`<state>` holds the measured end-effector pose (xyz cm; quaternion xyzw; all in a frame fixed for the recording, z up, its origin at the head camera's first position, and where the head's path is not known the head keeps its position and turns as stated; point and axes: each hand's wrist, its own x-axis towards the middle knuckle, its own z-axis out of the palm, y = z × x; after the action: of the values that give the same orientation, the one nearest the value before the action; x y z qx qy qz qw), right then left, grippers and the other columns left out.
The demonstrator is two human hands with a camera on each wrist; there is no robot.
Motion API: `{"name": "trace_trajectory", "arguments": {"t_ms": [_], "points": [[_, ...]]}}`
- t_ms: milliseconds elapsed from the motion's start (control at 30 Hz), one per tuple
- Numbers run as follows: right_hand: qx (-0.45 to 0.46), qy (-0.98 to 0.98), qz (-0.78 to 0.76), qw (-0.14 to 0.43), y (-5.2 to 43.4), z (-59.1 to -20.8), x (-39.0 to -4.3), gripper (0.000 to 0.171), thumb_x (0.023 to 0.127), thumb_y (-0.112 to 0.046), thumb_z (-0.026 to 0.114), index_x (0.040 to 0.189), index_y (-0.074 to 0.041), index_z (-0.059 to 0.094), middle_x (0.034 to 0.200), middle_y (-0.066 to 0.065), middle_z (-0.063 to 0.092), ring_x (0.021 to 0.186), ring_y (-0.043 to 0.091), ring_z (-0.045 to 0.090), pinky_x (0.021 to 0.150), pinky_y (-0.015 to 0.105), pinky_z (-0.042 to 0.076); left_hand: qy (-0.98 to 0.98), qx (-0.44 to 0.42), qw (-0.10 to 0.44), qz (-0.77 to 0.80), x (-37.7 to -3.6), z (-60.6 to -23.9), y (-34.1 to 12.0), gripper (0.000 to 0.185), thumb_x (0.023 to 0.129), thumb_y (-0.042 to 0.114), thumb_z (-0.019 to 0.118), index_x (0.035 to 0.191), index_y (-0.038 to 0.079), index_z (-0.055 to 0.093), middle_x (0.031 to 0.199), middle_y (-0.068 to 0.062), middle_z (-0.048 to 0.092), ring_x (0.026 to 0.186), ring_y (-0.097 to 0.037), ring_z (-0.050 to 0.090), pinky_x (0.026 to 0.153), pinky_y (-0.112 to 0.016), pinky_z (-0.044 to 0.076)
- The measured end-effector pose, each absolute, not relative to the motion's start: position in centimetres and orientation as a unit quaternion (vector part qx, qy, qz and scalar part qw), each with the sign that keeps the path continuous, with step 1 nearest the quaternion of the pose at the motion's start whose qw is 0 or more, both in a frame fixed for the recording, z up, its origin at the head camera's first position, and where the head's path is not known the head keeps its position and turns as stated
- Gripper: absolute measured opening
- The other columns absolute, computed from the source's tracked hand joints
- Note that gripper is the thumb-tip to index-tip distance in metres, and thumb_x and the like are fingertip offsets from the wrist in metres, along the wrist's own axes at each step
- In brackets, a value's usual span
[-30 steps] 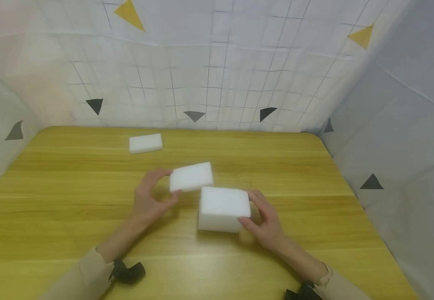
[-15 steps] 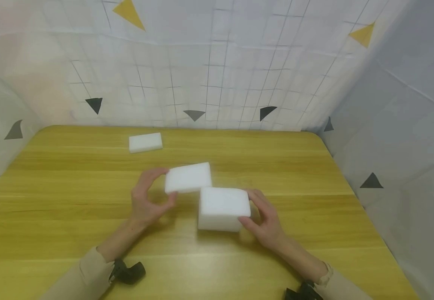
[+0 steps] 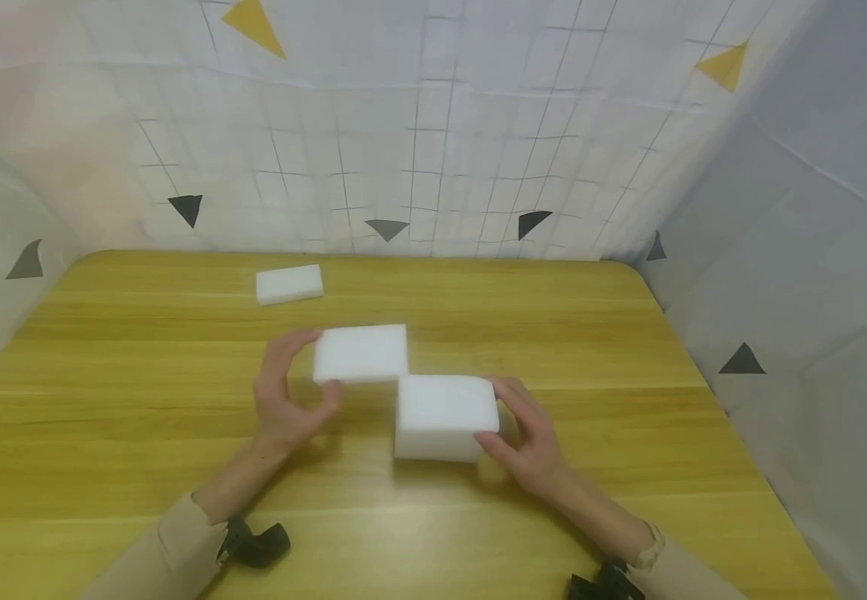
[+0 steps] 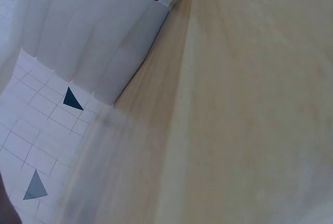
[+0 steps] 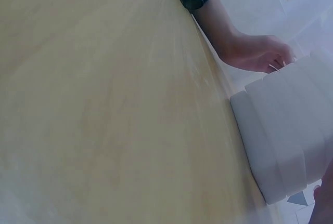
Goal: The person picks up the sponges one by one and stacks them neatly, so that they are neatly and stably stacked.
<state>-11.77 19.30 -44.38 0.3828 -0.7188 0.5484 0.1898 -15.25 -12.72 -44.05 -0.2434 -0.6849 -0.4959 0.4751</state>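
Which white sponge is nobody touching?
The small sponge lying alone at the table's far side. The left hand holds one sponge; the right hand touches the stack.

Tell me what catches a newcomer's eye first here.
A stack of white sponge blocks stands at the middle of the yellow wooden table, with the right hand against its right side. Just left, the left hand pinches a single white block; another block lies alone farther back.
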Motion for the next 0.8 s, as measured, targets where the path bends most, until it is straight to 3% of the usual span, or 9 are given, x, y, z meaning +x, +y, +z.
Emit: {"name": "trace_trajectory", "arguments": {"t_ms": [300, 600, 800], "points": [[0.383, -0.718, 0.549, 0.19, 19.2, -44.4, -11.8, 0.054, 0.092, -0.021, 0.071, 0.135, 0.008, 0.054, 0.126, 0.018, 0.061, 0.118, 0.018, 0.055, 0.106, 0.023, 0.045, -0.658, -0.22, 0.474, -0.542, -15.3, -43.9, -13.1, 0.054, 0.066, 0.013, 0.062, 0.109, -0.021, 0.06, 0.104, -0.036, 0.062, 0.111, -0.019, 0.059, 0.102, -0.028, 0.047], [0.386, -0.716, 0.548, 0.195, 19.3, -44.4, -11.9, 0.054, 0.093, -0.021, 0.071, 0.135, 0.009, 0.054, 0.125, 0.018, 0.061, 0.117, 0.018, 0.056, 0.105, 0.023, 0.046, -0.68, -0.223, 0.488, -0.5, -14.7, -42.8, -12.4, 0.053, 0.069, 0.015, 0.063, 0.109, -0.019, 0.061, 0.102, -0.035, 0.063, 0.107, -0.028, 0.059, 0.101, -0.027, 0.046], [0.38, -0.722, 0.547, 0.187, 19.3, -44.2, -11.7, 0.053, 0.092, -0.019, 0.071, 0.135, 0.007, 0.054, 0.125, 0.017, 0.061, 0.117, 0.018, 0.056, 0.105, 0.023, 0.046, -0.69, -0.241, 0.5, -0.464, -14.9, -42.8, -12.3, 0.052, 0.071, 0.019, 0.067, 0.109, -0.016, 0.063, 0.102, -0.033, 0.063, 0.1, -0.043, 0.056, 0.101, -0.028, 0.045]]}}
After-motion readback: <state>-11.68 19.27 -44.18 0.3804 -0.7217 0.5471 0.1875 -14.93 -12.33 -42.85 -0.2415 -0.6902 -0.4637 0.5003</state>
